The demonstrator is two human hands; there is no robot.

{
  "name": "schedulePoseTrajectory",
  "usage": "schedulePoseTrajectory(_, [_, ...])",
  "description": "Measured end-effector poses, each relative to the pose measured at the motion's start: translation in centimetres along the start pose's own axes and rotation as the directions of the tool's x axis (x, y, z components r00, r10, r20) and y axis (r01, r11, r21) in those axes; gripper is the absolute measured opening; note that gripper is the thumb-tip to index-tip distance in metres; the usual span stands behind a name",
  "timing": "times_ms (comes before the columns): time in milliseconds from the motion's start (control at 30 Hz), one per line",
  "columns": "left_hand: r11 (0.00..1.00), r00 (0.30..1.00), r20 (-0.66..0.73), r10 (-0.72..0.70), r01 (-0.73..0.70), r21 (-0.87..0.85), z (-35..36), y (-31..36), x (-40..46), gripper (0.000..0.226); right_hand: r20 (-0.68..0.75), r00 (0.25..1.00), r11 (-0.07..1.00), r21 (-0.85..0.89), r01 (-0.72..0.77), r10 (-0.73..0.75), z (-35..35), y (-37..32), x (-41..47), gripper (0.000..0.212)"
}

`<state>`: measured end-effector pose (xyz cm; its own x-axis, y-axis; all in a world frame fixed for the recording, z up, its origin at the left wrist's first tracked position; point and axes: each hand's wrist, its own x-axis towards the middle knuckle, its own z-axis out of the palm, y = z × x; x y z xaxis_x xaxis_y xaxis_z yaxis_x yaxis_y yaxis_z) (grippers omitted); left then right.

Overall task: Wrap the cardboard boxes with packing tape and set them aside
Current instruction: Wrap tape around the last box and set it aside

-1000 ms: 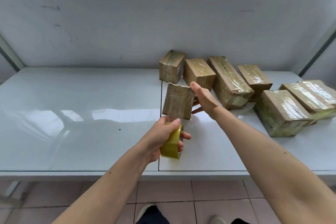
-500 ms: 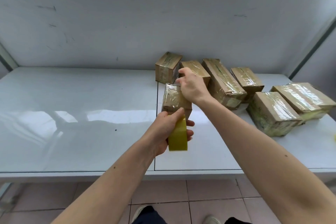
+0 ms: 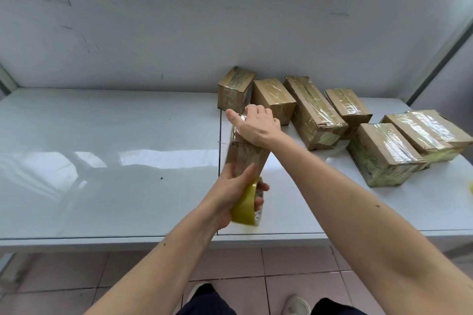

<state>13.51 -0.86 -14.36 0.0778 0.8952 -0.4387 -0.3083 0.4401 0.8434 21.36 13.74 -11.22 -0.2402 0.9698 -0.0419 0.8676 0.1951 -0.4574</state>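
Fingers of the left hand (image 3: 231, 190) curl round the tape roll (image 3: 246, 206), nearest, while the right hand (image 3: 257, 126) grips the box (image 3: 244, 155) top above the counter (image 3: 102, 161), seven wrapped boxes (image 3: 314, 112) lying beyond.

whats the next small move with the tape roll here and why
Probably pull the tape roll in the left hand further around the box, since the right hand holds the box's top and tape already stretches along its near face.
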Motion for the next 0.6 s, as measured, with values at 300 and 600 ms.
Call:
schedulePoseTrajectory(300, [0.987, 0.987, -0.037, 0.157, -0.156, 0.032, 0.1, -1.3, 0.3, 0.029, 0.103, 0.911, 0.818, 0.488, 0.303, -0.399, 0.7, 7.8, -3.4, 0.077])
schedulePoseTrajectory(600, [0.991, 0.993, -0.025, 0.115, -0.113, 0.076, -0.1, -0.2, 1.7, 0.037, 0.037, 0.915, 0.768, 0.559, 0.314, -0.401, 0.7, 7.8, -2.0, 0.095])
